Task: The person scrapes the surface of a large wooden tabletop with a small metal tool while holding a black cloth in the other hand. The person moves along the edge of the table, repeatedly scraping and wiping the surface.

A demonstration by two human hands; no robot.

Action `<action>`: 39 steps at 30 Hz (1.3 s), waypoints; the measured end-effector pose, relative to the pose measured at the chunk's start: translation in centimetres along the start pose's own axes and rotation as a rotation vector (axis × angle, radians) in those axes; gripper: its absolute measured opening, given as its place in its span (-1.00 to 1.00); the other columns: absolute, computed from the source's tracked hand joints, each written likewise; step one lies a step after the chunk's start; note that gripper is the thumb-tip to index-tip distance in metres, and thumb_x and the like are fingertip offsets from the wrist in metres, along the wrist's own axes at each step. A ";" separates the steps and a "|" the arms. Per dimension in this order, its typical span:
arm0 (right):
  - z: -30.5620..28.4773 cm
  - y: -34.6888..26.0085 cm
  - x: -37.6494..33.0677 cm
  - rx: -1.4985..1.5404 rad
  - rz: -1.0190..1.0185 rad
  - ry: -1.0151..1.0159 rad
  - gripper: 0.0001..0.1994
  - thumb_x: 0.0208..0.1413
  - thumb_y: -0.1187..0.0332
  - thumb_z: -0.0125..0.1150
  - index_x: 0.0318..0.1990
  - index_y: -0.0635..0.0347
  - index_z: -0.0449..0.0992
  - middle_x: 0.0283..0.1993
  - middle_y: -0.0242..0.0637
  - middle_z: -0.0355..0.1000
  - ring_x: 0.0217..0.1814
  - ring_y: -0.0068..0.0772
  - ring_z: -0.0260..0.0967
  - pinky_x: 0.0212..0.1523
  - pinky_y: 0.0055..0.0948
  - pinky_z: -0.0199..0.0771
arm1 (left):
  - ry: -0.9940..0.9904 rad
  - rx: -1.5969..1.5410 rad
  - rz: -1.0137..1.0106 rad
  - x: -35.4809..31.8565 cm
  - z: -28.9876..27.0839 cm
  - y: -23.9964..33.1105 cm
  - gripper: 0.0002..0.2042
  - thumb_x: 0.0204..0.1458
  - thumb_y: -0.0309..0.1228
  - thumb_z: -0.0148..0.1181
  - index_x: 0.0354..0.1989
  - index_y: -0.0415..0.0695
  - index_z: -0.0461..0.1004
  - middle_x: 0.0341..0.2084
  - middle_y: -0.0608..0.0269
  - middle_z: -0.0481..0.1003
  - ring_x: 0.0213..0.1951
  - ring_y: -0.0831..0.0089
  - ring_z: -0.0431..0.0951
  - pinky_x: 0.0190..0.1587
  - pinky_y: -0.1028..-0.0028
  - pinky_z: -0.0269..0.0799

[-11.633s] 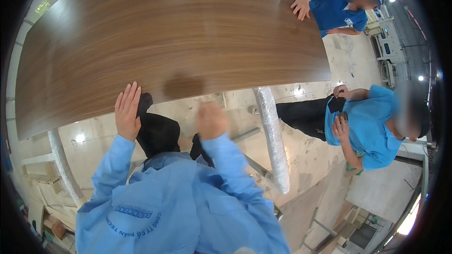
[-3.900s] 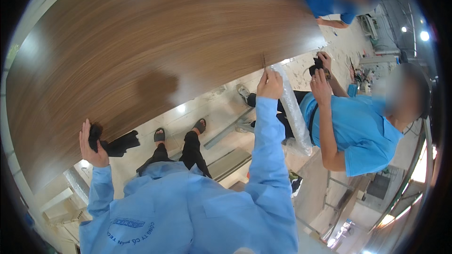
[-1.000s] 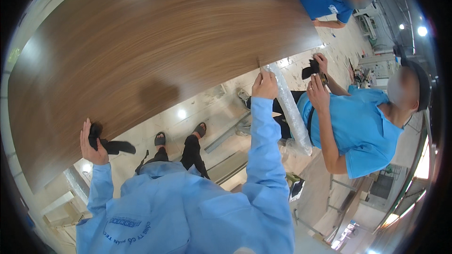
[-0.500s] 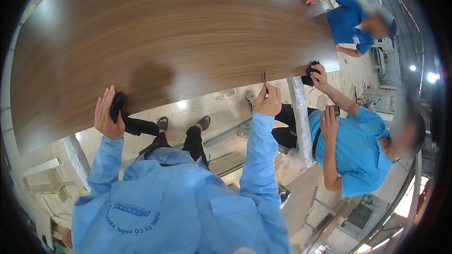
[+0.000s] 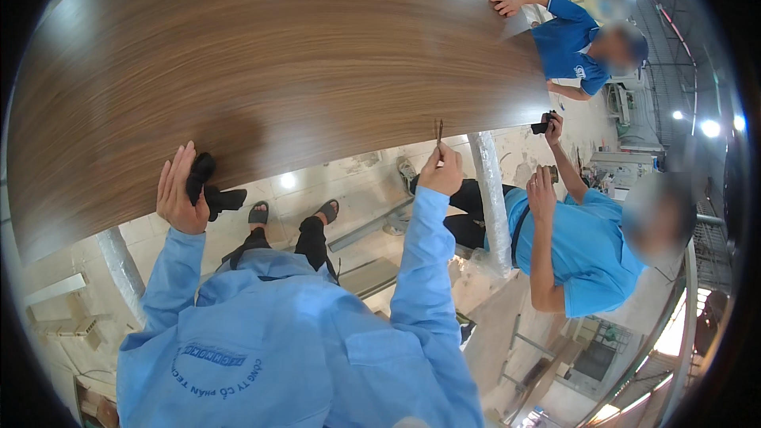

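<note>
A long brown wood-grain tabletop (image 5: 317, 55) stretches across in front of me. My left hand (image 5: 181, 192) lies along its near left edge, fingers stretched out. A bunched black cloth (image 5: 201, 176) is held between that thumb and palm, with part of it sticking out past the edge. My right hand (image 5: 441, 170) is closed in a pinch around a thin, dark, slender tool (image 5: 440, 133), pointing away from me at the near edge. Its tip is at the tabletop; its exact kind is too small to tell.
On the right, a co-worker in light blue (image 5: 583, 230) holds a black cloth (image 5: 544, 124) by the tabletop's corner. A co-worker in dark blue (image 5: 567, 36) rests a hand on the far right end. Wrapped table legs (image 5: 490, 198) stand below the edge.
The whole view has shifted slightly left. The light-blue co-worker's cloth has moved off the tabletop's edge toward the corner. My hands keep nearly the same places on the edge.
</note>
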State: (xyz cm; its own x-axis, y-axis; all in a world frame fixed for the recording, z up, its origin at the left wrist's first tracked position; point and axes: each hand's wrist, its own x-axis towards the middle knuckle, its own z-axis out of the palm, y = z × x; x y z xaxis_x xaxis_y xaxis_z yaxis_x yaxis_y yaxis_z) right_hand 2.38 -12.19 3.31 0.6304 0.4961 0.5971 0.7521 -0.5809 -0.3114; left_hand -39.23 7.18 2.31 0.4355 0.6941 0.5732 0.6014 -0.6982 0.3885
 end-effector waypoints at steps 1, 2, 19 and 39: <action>0.0 -0.5 -0.7 -0.012 -0.034 -0.022 -0.88 0.12 0.48 0.33 -0.18 0.13 0.62 -0.31 -0.21 0.51 -0.31 -0.06 0.51 -0.36 -0.18 0.50 | -0.007 0.001 0.004 -0.1 0.0 0.0 -0.54 0.11 -0.51 0.02 0.23 -0.19 0.50 0.21 0.13 0.55 0.30 0.14 0.50 0.37 0.16 0.33; 0.1 -1.2 -1.6 -0.020 -0.071 -0.046 -0.89 0.13 0.48 0.32 -0.19 0.13 0.62 -0.31 -0.21 0.51 -0.33 -0.06 0.51 -0.36 -0.18 0.50 | -0.015 0.009 -0.015 -0.2 0.0 -0.1 -0.53 0.11 -0.51 0.03 0.24 -0.19 0.49 0.21 0.13 0.55 0.30 0.14 0.50 0.37 0.16 0.33; 2.4 -5.6 -6.1 0.269 -0.090 0.040 -0.86 0.07 0.61 0.31 -0.21 0.25 0.60 -0.28 -0.16 0.54 -0.30 -0.10 0.52 -0.31 -0.28 0.55 | 0.022 0.005 0.004 0.3 0.3 0.1 -0.58 0.16 -0.48 0.06 0.23 -0.17 0.50 0.18 0.12 0.57 0.27 0.12 0.52 0.34 0.13 0.36; 1.7 5.5 0.0 0.535 0.451 -0.028 -0.87 0.12 0.52 0.39 -0.17 0.22 0.64 -0.31 -0.33 0.58 -0.33 -0.50 0.49 -0.25 -0.46 0.53 | -0.006 0.020 -0.015 0.3 0.3 0.4 -0.61 0.19 -0.50 0.03 0.19 -0.23 0.52 0.17 0.09 0.57 0.24 0.08 0.54 0.32 0.11 0.37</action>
State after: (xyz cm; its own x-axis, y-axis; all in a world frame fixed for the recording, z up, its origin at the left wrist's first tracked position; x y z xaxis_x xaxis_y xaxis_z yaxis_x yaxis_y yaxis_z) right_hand 6.80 -14.33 0.36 0.9028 0.3016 0.3068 0.4025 -0.3405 -0.8498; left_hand -38.62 7.21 2.40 0.4302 0.7055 0.5632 0.6209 -0.6841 0.3827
